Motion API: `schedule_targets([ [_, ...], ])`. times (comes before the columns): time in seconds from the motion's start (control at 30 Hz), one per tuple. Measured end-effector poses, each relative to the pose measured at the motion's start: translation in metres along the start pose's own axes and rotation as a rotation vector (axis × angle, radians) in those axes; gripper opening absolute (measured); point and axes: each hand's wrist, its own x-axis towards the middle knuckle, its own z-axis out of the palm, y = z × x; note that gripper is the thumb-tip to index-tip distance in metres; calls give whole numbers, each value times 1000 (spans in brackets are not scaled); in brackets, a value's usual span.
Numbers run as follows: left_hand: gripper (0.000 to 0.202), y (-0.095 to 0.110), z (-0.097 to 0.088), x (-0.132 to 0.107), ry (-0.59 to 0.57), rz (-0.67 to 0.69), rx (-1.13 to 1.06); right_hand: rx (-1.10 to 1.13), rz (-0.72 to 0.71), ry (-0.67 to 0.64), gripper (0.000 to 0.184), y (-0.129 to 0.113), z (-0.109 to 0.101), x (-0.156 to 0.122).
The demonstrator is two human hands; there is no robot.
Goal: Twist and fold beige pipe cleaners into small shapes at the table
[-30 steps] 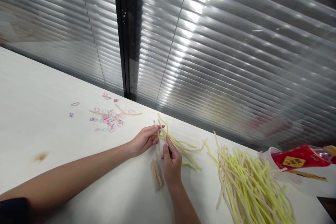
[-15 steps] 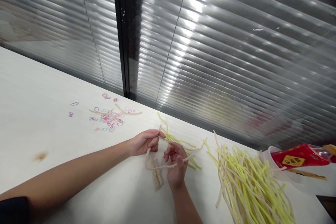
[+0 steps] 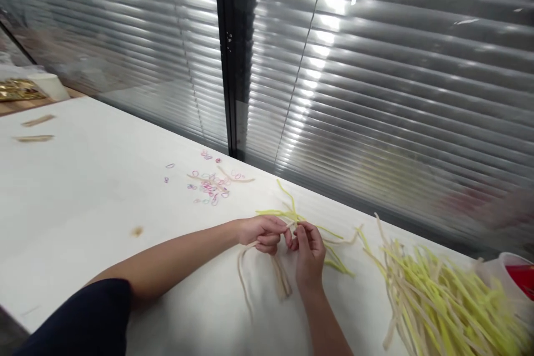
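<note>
My left hand [image 3: 262,232] and my right hand [image 3: 307,246] meet over the white table [image 3: 83,200], fingers pinched together on a beige fuzzy stem [image 3: 242,267] that loops down to the left and trails toward me. A short folded beige bundle [image 3: 282,281] lies on the table just under the hands. A few yellow-green stems [image 3: 292,212] lie just beyond the fingers.
A big heap of yellow and beige stems [image 3: 442,303] covers the table at the right, beside a clear cup with a red packet [image 3: 517,272]. Small coloured rubber bands [image 3: 208,184] are scattered further back. Window blinds [image 3: 375,94] run behind the table. Two beige pieces [image 3: 35,128] lie far left.
The view has swung left and the scene shifted right. Both hands have closed together on the beige stem, which was stretched between them and now hangs in a long loop.
</note>
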Motion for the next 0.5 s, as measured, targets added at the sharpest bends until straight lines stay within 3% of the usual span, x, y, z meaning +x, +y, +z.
schedule_targets([
  [0.2, 23, 2, 0, 0, -43, -42, 55, 35, -43, -146, 21, 0, 4, -4],
  [0.5, 27, 0, -4, 2, 4, -16, 21, -32, -94, -186, 18, -6, 9, -3],
])
